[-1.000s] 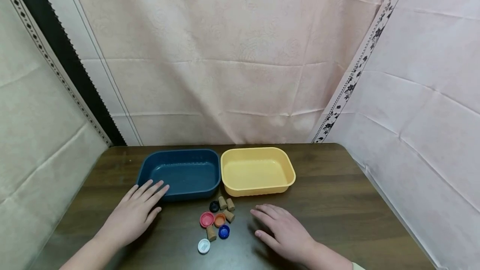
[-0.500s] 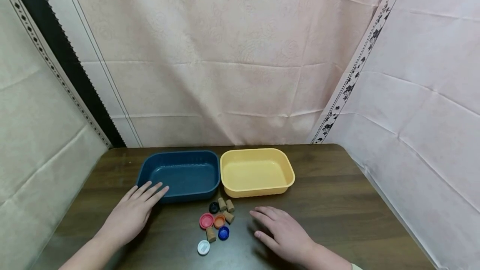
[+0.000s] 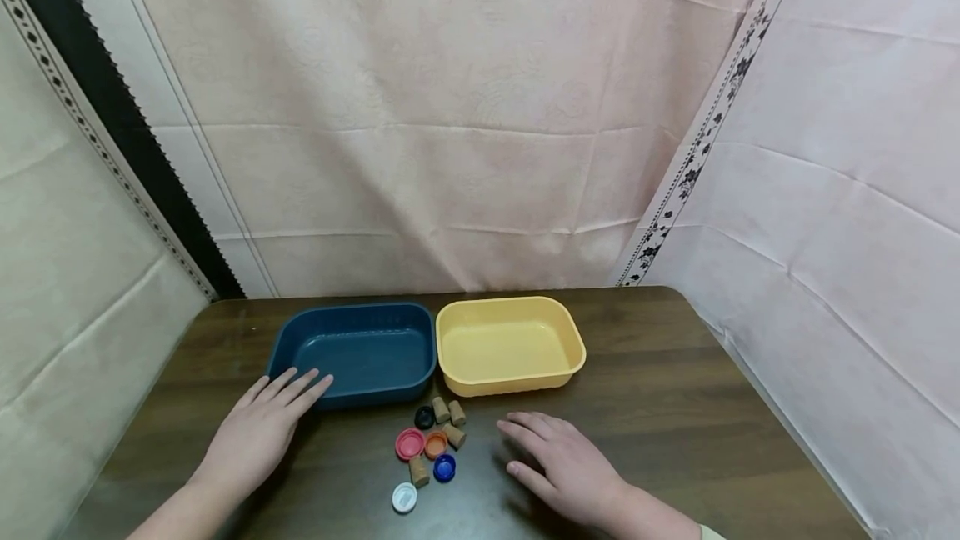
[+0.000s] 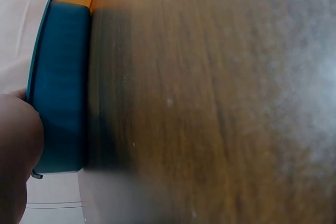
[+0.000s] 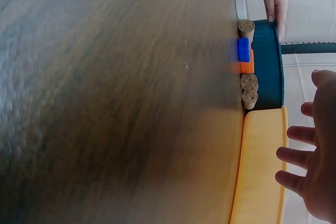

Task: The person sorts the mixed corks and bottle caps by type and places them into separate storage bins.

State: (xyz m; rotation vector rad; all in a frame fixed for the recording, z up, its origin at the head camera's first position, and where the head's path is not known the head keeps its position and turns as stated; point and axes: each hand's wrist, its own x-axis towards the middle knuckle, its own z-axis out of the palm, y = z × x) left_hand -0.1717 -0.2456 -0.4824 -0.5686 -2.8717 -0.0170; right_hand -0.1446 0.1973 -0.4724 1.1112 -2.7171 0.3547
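My left hand is at the near left corner of a dark blue tray, its straight fingers spread over the rim. Its thumb is hidden in the head view. To the right of the loose pieces, my right hand hovers above the table, fingers relaxed and holding nothing. Between the hands lie several bottle caps: a pink cap, an orange cap, a black cap, a blue cap and a white cap. Several corks lie among them.
A yellow tray stands beside the blue one at the back of the wooden table. Pale cloth hangs behind the table and along both sides.
My left thumb, visible beside the palm a second ago, has gone out of sight under the hand. The right hand stays in place. The head view has shifted slightly.
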